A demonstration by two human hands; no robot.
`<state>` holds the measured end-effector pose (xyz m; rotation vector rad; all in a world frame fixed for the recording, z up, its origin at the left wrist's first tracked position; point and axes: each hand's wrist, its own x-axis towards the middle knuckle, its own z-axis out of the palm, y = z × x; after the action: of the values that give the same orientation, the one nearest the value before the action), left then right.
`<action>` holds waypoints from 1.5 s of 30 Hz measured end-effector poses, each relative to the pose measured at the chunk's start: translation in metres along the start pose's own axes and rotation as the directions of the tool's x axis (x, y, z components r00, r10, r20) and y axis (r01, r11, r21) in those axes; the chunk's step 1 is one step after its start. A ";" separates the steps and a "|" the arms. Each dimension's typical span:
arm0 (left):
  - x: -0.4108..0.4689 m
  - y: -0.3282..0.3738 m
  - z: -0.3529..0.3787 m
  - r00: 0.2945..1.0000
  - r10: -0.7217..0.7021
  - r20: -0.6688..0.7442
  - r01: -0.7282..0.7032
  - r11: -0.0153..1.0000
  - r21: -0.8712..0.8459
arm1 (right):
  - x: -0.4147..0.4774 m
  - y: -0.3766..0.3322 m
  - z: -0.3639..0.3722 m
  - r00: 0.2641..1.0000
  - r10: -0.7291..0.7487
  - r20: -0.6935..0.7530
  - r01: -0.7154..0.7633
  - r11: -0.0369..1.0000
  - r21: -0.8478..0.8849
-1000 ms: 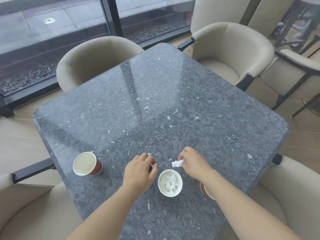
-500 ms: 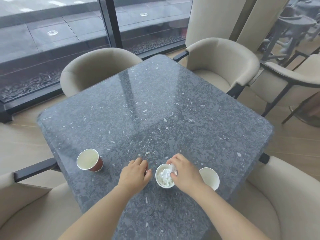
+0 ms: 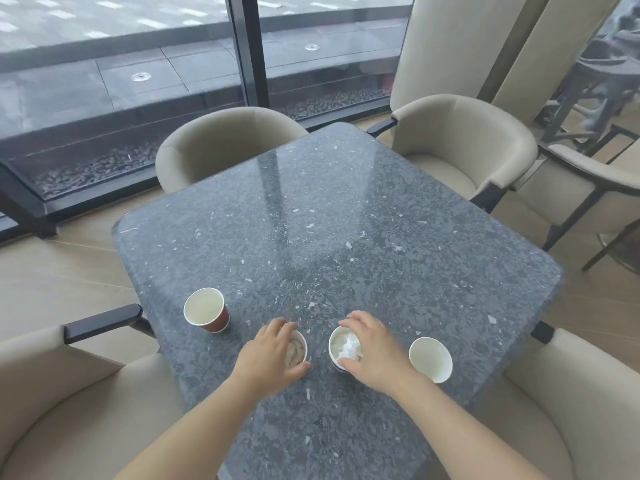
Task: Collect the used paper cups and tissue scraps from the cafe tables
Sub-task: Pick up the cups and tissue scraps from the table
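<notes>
Several paper cups stand near the front edge of the dark speckled table (image 3: 346,220). My left hand (image 3: 266,356) grips one cup (image 3: 298,351) from above, fingers around its rim; brownish content shows inside. My right hand (image 3: 372,351) wraps around the rim of a second cup (image 3: 336,346) stuffed with crumpled white tissue (image 3: 349,346). A red-brown cup (image 3: 206,310) with a white inside stands apart at the left. An empty white cup (image 3: 431,359) stands just right of my right wrist.
Beige armchairs ring the table: one at the far left (image 3: 221,140), one at the far right (image 3: 464,140), and two at the near corners. A glass wall with a dark frame (image 3: 247,50) runs behind. More chairs stand at the right.
My right hand carried a tissue scrap into the middle cup and now grips that cup. A cup now shows under my left hand. The camera has tilted up.
</notes>
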<state>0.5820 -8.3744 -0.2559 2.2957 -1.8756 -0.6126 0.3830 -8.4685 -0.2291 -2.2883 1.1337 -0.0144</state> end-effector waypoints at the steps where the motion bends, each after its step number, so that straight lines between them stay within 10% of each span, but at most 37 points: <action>1: -0.002 -0.001 0.000 1.000 -0.012 -0.009 0.012 1.000 -0.020 | 0.001 -0.001 0.002 1.000 0.009 0.028 -0.008 1.000 -0.007; 17: -0.009 -0.057 -0.132 0.912 -0.080 -0.402 -0.002 0.980 -0.199 | 0.029 -0.035 0.024 0.991 -0.032 0.130 0.049 0.990 -0.133; 45: 0.003 -0.109 -0.044 0.948 -0.309 0.074 0.309 0.951 0.010 | 0.048 -0.050 0.049 0.984 -0.082 0.156 0.120 0.960 -0.253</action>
<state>0.6986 -8.3593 -0.2533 2.6242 -1.5499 -0.7444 0.4626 -8.4555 -0.2563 -2.5307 0.9924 0.2728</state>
